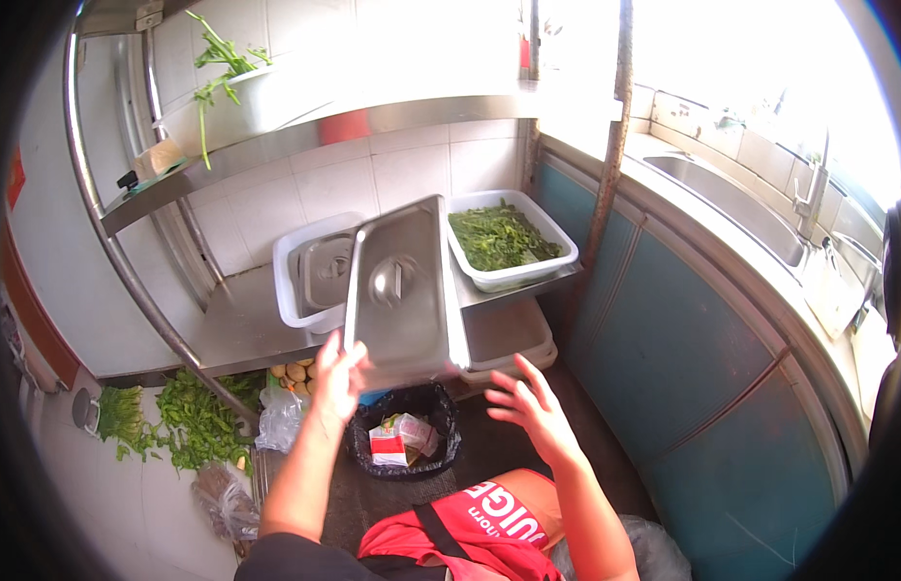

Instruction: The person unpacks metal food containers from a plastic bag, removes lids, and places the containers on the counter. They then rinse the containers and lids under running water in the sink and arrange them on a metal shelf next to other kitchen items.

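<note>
A rectangular stainless steel lid with a recessed handle (414,290) lies tilted on the lower metal shelf, its near end jutting over the edge. My left hand (340,374) is at the lid's near left corner, blurred; whether it touches the metal cannot be told. My right hand (524,403) is held apart from the lid, to its right, fingers spread and holding nothing. Left of the lid, a white plastic tub (287,290) holds another steel lid (327,269). On the right stands a white tub (559,265) of chopped green vegetables (501,236).
A black-lined bin (443,454) with wrappers stands below the shelf. Leafy greens (196,421) and plastic bags (280,417) lie at the left. Stacked tubs (508,338) sit under the shelf. A rusty post (603,189) and blue cabinets (683,341) bound the right.
</note>
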`<act>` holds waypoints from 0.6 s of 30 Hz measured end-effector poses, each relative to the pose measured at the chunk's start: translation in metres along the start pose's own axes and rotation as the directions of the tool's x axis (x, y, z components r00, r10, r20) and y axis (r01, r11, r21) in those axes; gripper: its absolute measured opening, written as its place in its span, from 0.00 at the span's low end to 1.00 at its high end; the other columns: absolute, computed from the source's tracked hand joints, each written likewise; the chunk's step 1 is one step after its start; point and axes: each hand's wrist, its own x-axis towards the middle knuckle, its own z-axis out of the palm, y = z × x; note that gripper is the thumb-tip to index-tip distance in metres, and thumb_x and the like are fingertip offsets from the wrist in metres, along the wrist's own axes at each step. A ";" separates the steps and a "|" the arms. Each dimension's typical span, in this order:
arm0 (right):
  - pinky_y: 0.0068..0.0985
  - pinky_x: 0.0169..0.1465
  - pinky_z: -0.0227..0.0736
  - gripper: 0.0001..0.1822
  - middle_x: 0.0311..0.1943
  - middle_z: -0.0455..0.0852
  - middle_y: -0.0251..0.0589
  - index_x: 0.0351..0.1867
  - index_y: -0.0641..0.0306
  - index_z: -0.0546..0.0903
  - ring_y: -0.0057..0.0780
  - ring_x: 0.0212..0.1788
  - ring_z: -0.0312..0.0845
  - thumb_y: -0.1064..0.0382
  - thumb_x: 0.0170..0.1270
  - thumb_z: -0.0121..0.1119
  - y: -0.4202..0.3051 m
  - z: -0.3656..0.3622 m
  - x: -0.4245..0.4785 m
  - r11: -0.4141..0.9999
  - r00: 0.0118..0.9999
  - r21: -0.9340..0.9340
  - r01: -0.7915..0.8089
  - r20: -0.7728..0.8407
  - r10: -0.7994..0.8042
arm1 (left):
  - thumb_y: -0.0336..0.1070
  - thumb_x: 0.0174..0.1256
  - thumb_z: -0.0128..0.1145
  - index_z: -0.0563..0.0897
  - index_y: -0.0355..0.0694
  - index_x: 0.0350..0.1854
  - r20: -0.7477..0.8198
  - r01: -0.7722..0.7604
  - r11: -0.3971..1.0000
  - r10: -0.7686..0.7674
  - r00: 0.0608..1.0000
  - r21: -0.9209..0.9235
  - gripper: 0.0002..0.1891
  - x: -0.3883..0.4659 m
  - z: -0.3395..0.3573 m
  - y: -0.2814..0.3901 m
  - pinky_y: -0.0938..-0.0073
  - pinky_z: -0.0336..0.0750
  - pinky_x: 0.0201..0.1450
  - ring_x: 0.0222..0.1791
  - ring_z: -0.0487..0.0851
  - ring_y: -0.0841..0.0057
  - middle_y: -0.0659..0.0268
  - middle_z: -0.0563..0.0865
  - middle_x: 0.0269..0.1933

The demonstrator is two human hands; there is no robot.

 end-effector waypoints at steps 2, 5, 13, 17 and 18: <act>0.28 0.50 0.72 0.26 0.52 0.72 0.52 0.63 0.61 0.56 0.34 0.49 0.73 0.60 0.65 0.46 0.010 -0.018 -0.018 0.999 0.998 -0.005 -0.041 -0.043 0.041 | 0.28 0.54 0.56 0.69 0.39 0.50 -0.151 -0.065 0.988 0.086 0.985 0.138 0.19 0.032 -0.009 0.032 0.93 0.61 0.11 0.17 0.70 0.89 0.71 0.74 0.24; 0.29 0.46 0.75 0.25 0.49 0.74 0.53 0.61 0.64 0.59 0.34 0.47 0.75 0.60 0.65 0.46 0.025 -0.039 -0.037 0.998 0.984 0.027 -0.054 -0.169 0.058 | 0.27 0.53 0.56 0.61 0.39 0.60 -0.130 -0.047 0.922 0.104 0.986 0.384 0.30 0.100 -0.059 0.059 0.87 0.65 0.16 0.21 0.71 0.86 0.69 0.76 0.27; 0.24 0.44 0.73 0.17 0.45 0.78 0.47 0.53 0.66 0.69 0.28 0.42 0.76 0.63 0.64 0.47 -0.015 -0.021 -0.062 0.957 0.957 -0.218 0.192 -0.174 -0.232 | 0.24 0.46 0.57 0.64 0.35 0.44 -0.361 0.075 0.928 0.067 0.930 0.365 0.21 0.205 -0.133 0.024 0.56 0.76 0.35 0.35 0.75 0.68 0.59 0.73 0.34; 0.21 0.45 0.71 0.15 0.44 0.78 0.42 0.52 0.66 0.70 0.25 0.43 0.75 0.64 0.64 0.48 -0.007 -0.045 -0.092 0.933 0.943 -0.324 0.159 -0.229 -0.240 | 0.30 0.40 0.54 0.69 0.25 0.45 -0.088 0.037 0.126 0.430 0.899 0.991 0.24 0.227 -0.155 0.030 0.60 0.71 0.45 0.43 0.77 0.54 0.43 0.77 0.42; 0.21 0.45 0.71 0.15 0.43 0.79 0.41 0.51 0.66 0.71 0.23 0.42 0.75 0.64 0.64 0.48 -0.001 -0.060 -0.105 0.914 0.918 -0.375 0.157 -0.285 -0.275 | 0.33 0.45 0.56 0.67 0.27 0.50 -0.017 0.118 -0.192 0.461 0.887 0.974 0.27 0.219 -0.119 0.027 0.60 0.69 0.50 0.50 0.73 0.51 0.40 0.73 0.49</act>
